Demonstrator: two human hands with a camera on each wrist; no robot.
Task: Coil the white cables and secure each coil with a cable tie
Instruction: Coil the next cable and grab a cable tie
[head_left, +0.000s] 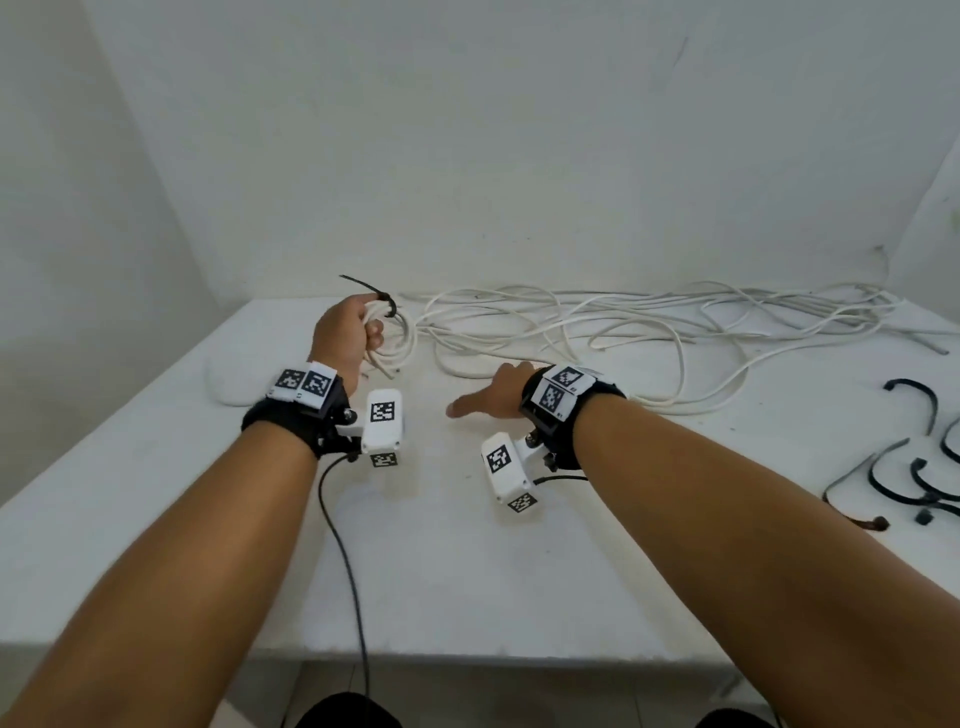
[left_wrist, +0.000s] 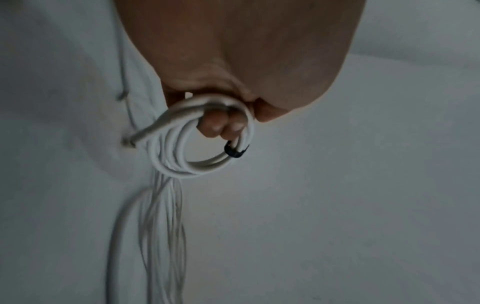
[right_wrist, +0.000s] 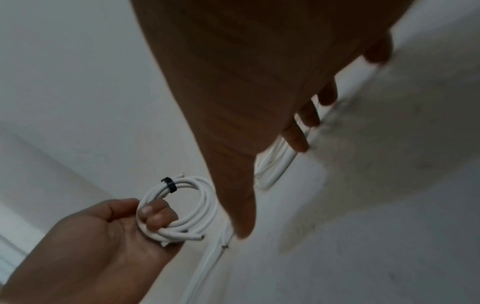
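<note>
My left hand (head_left: 353, 327) grips a small coil of white cable (head_left: 393, 338) above the table's far left, fingers curled through the loop (left_wrist: 223, 125). A black cable tie (head_left: 385, 303) binds the coil, its tail sticking up and left; the tie also shows in the wrist views (left_wrist: 235, 151) (right_wrist: 170, 184). The coil (right_wrist: 182, 209) hangs free of the table. My right hand (head_left: 493, 392) lies low over the table's middle, fingers straight and spread, holding nothing, its fingertips (right_wrist: 298, 142) near a loose white cable (right_wrist: 279, 166). A tangle of loose white cables (head_left: 623, 327) stretches along the far edge.
Several black cable ties (head_left: 919, 467) lie at the right edge of the white table (head_left: 441, 571). A white rounded object (head_left: 234, 382) sits at the left, behind my left wrist. White walls close in behind and to the left.
</note>
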